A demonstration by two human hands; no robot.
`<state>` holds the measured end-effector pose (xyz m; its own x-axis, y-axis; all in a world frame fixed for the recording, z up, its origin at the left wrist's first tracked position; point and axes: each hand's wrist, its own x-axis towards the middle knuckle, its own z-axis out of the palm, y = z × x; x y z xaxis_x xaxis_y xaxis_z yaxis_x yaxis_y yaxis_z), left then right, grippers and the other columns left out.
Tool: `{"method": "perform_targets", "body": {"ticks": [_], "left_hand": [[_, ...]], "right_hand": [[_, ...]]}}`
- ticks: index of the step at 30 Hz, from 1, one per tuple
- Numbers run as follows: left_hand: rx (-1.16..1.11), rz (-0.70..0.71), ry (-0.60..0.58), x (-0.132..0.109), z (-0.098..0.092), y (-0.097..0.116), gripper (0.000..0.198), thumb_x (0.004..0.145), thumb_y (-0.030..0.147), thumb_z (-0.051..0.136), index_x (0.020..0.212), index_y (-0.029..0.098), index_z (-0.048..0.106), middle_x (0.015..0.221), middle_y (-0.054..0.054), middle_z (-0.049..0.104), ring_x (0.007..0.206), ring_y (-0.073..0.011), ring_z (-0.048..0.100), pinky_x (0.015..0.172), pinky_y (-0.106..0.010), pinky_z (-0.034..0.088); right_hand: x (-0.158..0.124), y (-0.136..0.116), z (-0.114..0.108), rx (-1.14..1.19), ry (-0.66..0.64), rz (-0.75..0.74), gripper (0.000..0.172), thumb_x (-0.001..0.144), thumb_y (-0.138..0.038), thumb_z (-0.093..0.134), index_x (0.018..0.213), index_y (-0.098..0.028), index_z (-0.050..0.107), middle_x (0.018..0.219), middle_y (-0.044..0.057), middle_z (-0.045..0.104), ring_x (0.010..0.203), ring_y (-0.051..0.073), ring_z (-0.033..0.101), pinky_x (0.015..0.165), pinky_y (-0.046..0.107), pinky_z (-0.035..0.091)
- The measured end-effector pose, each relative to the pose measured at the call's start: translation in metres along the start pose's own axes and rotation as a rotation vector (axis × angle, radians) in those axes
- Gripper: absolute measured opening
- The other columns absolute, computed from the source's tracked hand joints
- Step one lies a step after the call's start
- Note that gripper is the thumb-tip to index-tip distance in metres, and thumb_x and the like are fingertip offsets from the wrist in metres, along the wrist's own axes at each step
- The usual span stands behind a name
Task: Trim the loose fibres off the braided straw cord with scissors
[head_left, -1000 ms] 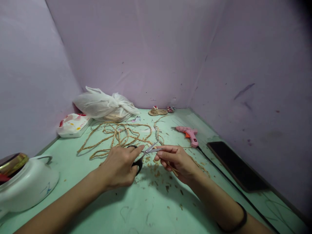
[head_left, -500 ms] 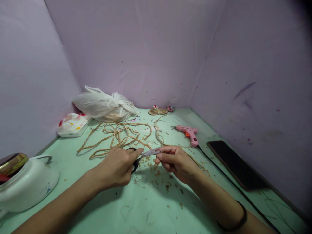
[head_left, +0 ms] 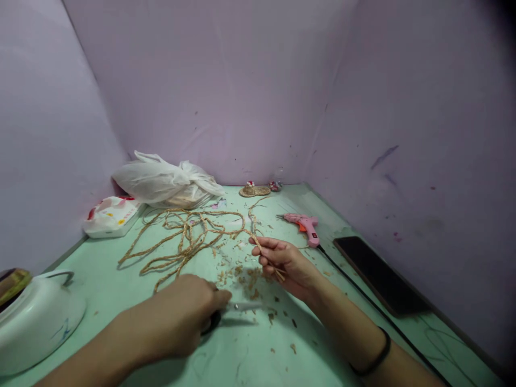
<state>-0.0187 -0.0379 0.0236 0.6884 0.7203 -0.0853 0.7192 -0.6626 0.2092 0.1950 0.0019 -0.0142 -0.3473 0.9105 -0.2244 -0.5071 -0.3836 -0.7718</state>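
Note:
My left hand is closed round the black handles of a pair of scissors. The blades point right, low over the green tabletop, and look blurred. In my right hand a braided straw cord is pinched between thumb and fingers, with its loose strand ends showing below the fingers. From there the cord runs back to the left into a tangle of loops on the table. Straw clippings lie scattered between my two hands.
A pink glue gun with a black cable and a dark phone lie right. Farther back are a small straw hat and a knotted white plastic bag. At left stand a tissue pack and a white pot.
The scissors in my left hand have moved down and toward me, away from my right hand. My right hand now shows the cord's end pinched in its fingers. The view has shifted slightly.

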Motion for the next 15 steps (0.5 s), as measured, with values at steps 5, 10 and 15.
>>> {"method": "perform_targets", "body": {"ticks": [5,10,15], "left_hand": [[0.006,0.003,-0.129,-0.004,0.019,0.023,0.032,0.064,0.002,0.042,0.078,0.021,0.063,0.064,-0.005,0.063,0.055,-0.0168,0.056,0.05,-0.025,0.033],[0.022,-0.013,-0.163,0.0,0.03,0.035,0.013,0.06,0.009,0.053,0.058,0.018,0.062,0.057,-0.008,0.061,0.053,-0.0192,0.054,0.053,-0.029,0.036],[-0.458,-0.169,0.129,0.022,0.013,0.018,0.024,0.075,0.025,0.047,0.056,0.016,0.059,0.051,-0.002,0.052,0.047,-0.0115,0.045,0.047,-0.023,0.029]], "right_hand": [[-0.004,0.003,0.006,-0.026,-0.087,-0.014,0.027,0.061,-0.01,0.069,0.088,-0.014,0.063,0.074,0.002,0.063,0.052,0.004,0.052,0.047,0.013,0.041],[-0.006,0.001,0.009,-0.075,-0.024,-0.026,0.026,0.06,-0.014,0.07,0.085,-0.015,0.063,0.072,0.001,0.063,0.048,0.003,0.051,0.044,0.014,0.038],[-0.008,0.005,0.013,-0.139,-0.031,-0.067,0.032,0.057,-0.018,0.073,0.086,-0.013,0.062,0.072,0.002,0.065,0.048,0.005,0.053,0.042,0.015,0.036]]}}
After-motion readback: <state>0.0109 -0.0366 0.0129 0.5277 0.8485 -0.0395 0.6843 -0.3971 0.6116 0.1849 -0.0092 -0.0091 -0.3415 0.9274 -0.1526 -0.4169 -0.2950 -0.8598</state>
